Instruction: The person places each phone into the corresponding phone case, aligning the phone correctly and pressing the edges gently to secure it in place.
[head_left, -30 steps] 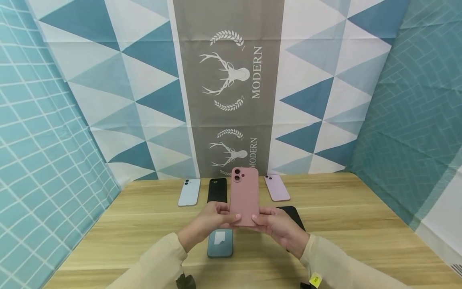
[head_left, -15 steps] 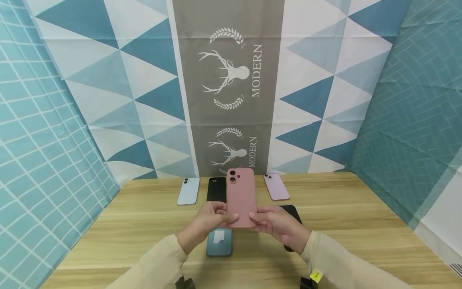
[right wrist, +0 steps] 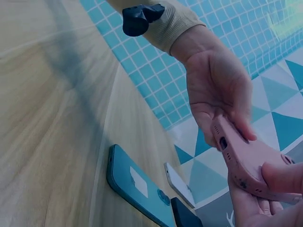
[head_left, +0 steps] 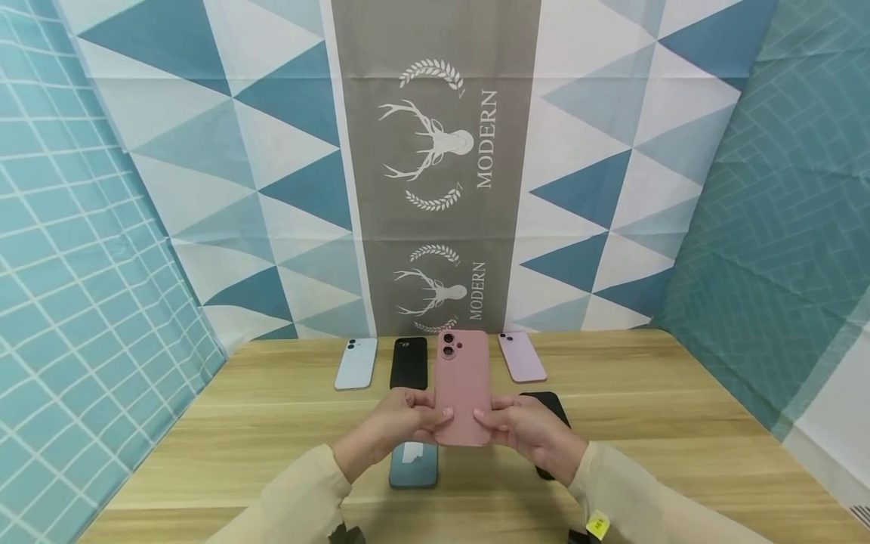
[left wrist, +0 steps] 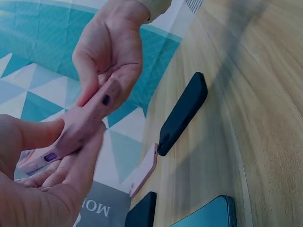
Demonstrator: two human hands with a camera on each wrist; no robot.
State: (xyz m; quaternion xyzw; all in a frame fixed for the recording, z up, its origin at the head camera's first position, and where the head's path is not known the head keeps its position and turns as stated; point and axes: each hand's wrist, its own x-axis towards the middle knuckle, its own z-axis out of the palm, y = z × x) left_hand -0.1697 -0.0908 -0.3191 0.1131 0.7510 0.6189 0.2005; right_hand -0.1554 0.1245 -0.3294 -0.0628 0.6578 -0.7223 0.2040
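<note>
Both hands hold a pink phone (head_left: 462, 389) upright above the table, its back with two large camera rings towards the head camera. My left hand (head_left: 397, 419) pinches its lower left edge, thumb on the back and fingers behind. On the lower right edge, my right hand (head_left: 533, 431) grips it the same way. The left wrist view shows the pink phone (left wrist: 78, 125) from below, with oval cut-outs in its edge. In the right wrist view a port opening shows on the pink phone (right wrist: 251, 158). Its front face is hidden in the head view.
On the wooden table (head_left: 272, 438) lie a white phone (head_left: 356, 364), a black phone (head_left: 409, 363) and a lilac phone (head_left: 522, 357) at the back. A blue phone (head_left: 414, 472) with a white patch and another black phone (head_left: 552, 406) lie nearer, partly behind the hands.
Both hands have lowered the pink phone slightly, after a small shift left and back. More of the black phone behind it shows. The grip looks the same.
</note>
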